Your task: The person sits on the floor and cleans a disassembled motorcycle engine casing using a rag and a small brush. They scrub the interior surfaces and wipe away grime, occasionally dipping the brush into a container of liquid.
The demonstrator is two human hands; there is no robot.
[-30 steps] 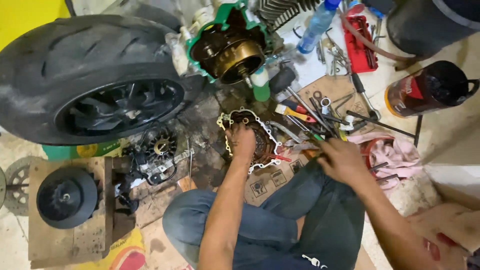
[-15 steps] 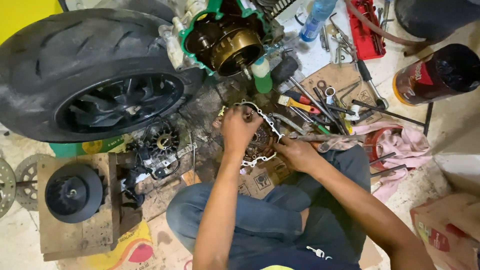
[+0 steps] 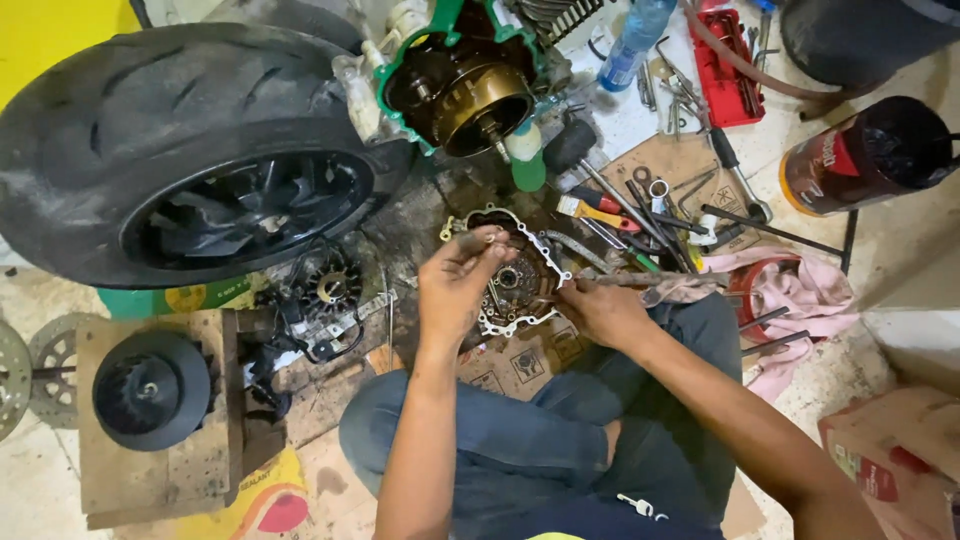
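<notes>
A greasy metal engine cover [image 3: 522, 284] with a pale gasket rim lies on cardboard in front of my crossed legs. My left hand [image 3: 455, 290] rests on the cover's left edge, its fingertips pinched together at the upper rim. My right hand [image 3: 600, 312] sits at the cover's right side and grips a long, dirty metal tool [image 3: 660, 279] whose shaft points right. Above the cover stands the open engine with a brass-coloured flywheel [image 3: 482, 102] inside a green casing.
A large black tyre on its wheel [image 3: 150, 130] fills the upper left. Loose hand tools [image 3: 640, 212], a red tool tray [image 3: 725, 70], a plastic bottle [image 3: 632, 42], a dark can [image 3: 860, 155] and a pink cloth [image 3: 805, 300] lie at right. A black pulley [image 3: 150, 390] sits on a wooden block.
My right hand has come from the tools at the right over to the cover, holding a long tool. My left hand has stayed on the cover, shifting to its left edge.
</notes>
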